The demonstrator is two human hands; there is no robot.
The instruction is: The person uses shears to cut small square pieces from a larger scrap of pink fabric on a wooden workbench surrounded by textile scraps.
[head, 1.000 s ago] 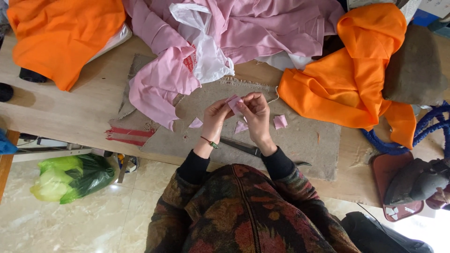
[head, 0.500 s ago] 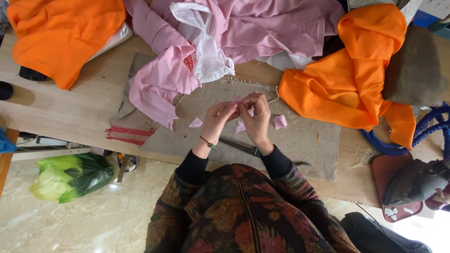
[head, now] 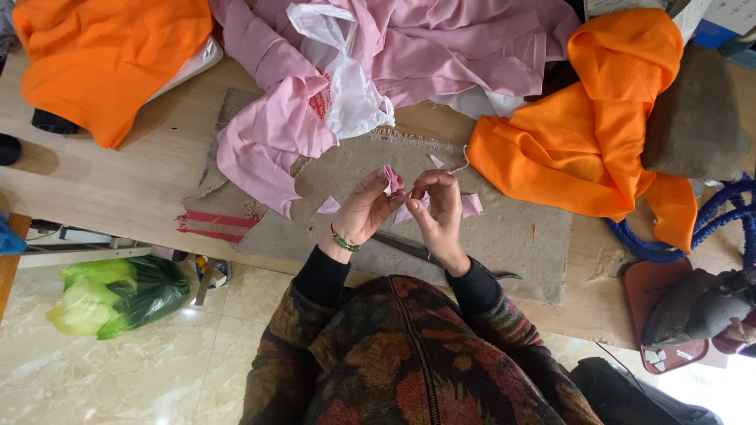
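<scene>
Head-camera view is filled, from above, by a pale wooden tabletop [head: 102, 189] set over a glossy beige marble-look tiled floor [head: 142, 370]. Across the far edge of the tabletop a large heap of pink woven cloth [head: 441, 47] is spread, with a thin white plastic bag [head: 346, 86] lying on it. An orange cloth pile [head: 110, 55] is seen at the far left corner, and a second crumpled orange cloth [head: 598, 134] lies at the right, just beside a grey-brown cushion-like bundle [head: 693, 118]. A coarse brown burlap mat [head: 504, 236] covers the middle of the tabletop; small cut scraps of pink fabric [head: 471, 205] are scattered on it, and dark metal scissors [head: 409, 248] lie on it near the wrists. Red tape strips [head: 216, 224] are stuck near the mat's left corner. On the floor at the left a green plastic bag [head: 110, 295] is resting below the tabletop edge. A blue coiled rope [head: 724, 212] is seen at the right.

Above the mat both hands are raised close together. A small folded pink fabric piece [head: 390, 179] is pinched by the fingertips of the left hand [head: 364, 211], a green bracelet being worn on that wrist. The right hand [head: 437, 211] is curled with its fingertips closed beside that piece; whether it is gripped by them too cannot be told.
</scene>
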